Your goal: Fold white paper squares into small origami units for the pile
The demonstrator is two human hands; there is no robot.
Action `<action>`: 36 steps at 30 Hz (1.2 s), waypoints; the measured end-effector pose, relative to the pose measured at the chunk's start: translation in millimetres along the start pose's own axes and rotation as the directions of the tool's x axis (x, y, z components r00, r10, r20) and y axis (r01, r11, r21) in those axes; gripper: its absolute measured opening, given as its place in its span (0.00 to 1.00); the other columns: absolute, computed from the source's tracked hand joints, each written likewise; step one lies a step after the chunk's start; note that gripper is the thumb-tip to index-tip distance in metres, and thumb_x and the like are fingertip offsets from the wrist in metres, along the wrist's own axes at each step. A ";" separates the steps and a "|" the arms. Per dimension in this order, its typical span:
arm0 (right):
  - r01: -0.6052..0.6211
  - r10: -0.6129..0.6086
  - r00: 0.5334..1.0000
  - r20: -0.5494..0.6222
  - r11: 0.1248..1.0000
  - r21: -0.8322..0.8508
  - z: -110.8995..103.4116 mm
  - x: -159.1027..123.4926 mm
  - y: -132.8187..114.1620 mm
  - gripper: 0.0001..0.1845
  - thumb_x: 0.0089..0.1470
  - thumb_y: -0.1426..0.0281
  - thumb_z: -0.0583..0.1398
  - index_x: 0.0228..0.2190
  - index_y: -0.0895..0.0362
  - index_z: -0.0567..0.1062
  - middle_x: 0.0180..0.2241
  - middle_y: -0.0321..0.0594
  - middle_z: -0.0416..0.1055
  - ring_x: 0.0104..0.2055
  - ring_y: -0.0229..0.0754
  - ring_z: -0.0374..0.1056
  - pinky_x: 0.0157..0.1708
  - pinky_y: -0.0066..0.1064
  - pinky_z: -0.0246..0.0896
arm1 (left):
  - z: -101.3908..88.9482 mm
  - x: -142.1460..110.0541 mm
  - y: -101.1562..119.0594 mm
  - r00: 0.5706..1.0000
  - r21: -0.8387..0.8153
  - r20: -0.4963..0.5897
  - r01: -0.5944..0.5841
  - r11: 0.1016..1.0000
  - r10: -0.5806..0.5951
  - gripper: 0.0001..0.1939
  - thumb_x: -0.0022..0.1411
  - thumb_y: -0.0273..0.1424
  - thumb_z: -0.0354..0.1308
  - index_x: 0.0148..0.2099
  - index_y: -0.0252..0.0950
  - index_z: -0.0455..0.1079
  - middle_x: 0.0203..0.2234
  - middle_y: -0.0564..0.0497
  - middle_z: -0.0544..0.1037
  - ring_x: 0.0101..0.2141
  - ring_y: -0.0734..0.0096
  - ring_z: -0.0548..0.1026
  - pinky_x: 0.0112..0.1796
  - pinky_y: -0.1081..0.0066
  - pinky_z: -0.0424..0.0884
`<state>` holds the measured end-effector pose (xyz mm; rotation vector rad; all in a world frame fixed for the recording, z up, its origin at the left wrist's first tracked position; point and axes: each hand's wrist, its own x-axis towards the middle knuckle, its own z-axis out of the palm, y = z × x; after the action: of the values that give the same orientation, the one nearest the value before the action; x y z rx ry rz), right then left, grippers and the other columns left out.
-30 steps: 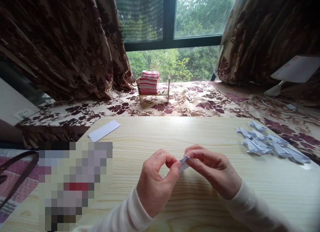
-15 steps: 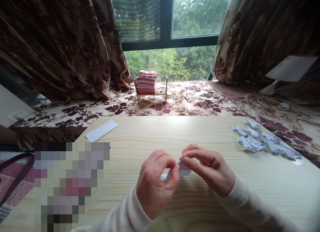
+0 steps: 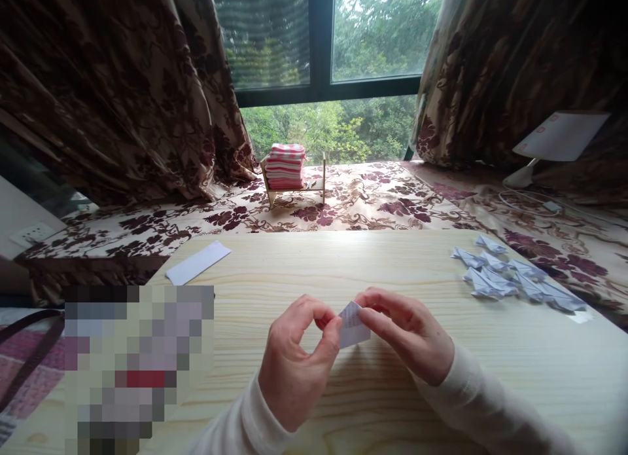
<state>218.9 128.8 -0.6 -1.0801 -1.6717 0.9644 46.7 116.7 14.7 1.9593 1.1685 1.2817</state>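
Observation:
A small piece of folded white paper (image 3: 354, 330) is held up between my two hands, a little above the wooden table (image 3: 275, 265). Its top comes to a slanted fold, and faint print shows on one face. My left hand (image 3: 299, 357) pinches its left edge between thumb and forefinger. On the opposite side, my right hand (image 3: 409, 330) grips the upper right edge with thumb and fingertips. Several folded paper pieces (image 3: 495, 275) lie in a loose group at the table's right. A white paper strip (image 3: 199, 262) rests near the far left edge.
A blurred, pixelated patch (image 3: 147, 363) hides something on the left of the table. Beyond the table, a small wooden rack (image 3: 294, 188) holds folded pink striped cloths (image 3: 286, 167) on a floral cover. A white lamp (image 3: 562, 137) stands at the right.
The paper has turned between my fingers, so more of its flat face and a pointed top now show. My hands stay close together around it. The whole view has shifted slightly.

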 end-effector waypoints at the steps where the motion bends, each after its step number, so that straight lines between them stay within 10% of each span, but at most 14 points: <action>1: 0.007 -0.007 1.000 -0.013 1.000 0.000 0.2 -0.4 0.1 0.12 0.55 0.63 0.57 0.27 0.57 0.74 0.25 0.37 0.70 0.28 0.39 0.65 0.29 0.29 0.61 | 0.0 -0.1 0.2 1.000 -0.008 0.003 0.007 1.000 -0.007 0.08 0.58 0.23 0.52 0.27 0.36 0.64 0.22 0.53 0.69 0.26 0.73 0.69 0.30 0.74 0.66; 13: 0.247 -0.242 0.966 0.090 0.968 -0.045 11.3 -9.0 -6.3 0.07 0.56 0.73 0.55 0.26 0.56 0.70 0.23 0.37 0.68 0.28 0.38 0.62 0.31 0.31 0.57 | -1.8 -0.1 1.8 0.974 -0.072 0.156 0.177 0.982 -0.164 0.08 0.58 0.28 0.53 0.26 0.35 0.64 0.20 0.55 0.67 0.25 0.75 0.67 0.30 0.74 0.64; 18: 0.165 -0.163 0.984 0.065 0.986 -0.027 12.8 -9.1 -6.2 0.10 0.55 0.71 0.56 0.23 0.56 0.68 0.22 0.34 0.66 0.26 0.36 0.61 0.29 0.29 0.56 | -5.0 3.6 3.7 0.985 -0.020 0.156 0.078 0.997 -0.074 0.09 0.60 0.28 0.50 0.26 0.35 0.63 0.21 0.54 0.65 0.25 0.74 0.65 0.30 0.73 0.62; 27: -0.085 0.094 0.995 -0.037 0.974 0.209 3.3 -5.9 0.2 0.13 0.53 0.62 0.59 0.23 0.58 0.71 0.21 0.35 0.66 0.25 0.35 0.60 0.25 0.27 0.56 | -9.3 7.3 -8.0 0.889 -0.315 0.331 0.419 0.852 -0.316 0.14 0.62 0.36 0.50 0.28 0.33 0.67 0.22 0.54 0.67 0.27 0.74 0.65 0.31 0.74 0.63; 36: 0.063 -0.033 0.989 -0.144 0.975 0.215 -1.1 -7.3 3.8 0.06 0.55 0.68 0.60 0.28 0.55 0.74 0.27 0.37 0.70 0.30 0.37 0.64 0.29 0.27 0.60 | -8.9 -5.0 0.0 1.000 -0.207 -0.009 -0.021 0.978 0.019 0.03 0.61 0.25 0.52 0.38 0.38 0.63 0.34 0.52 0.67 0.38 0.71 0.68 0.42 0.70 0.65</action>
<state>222.5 123.3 -5.7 -0.9336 -1.4349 0.9925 37.7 112.1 16.2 1.8193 0.9777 1.3636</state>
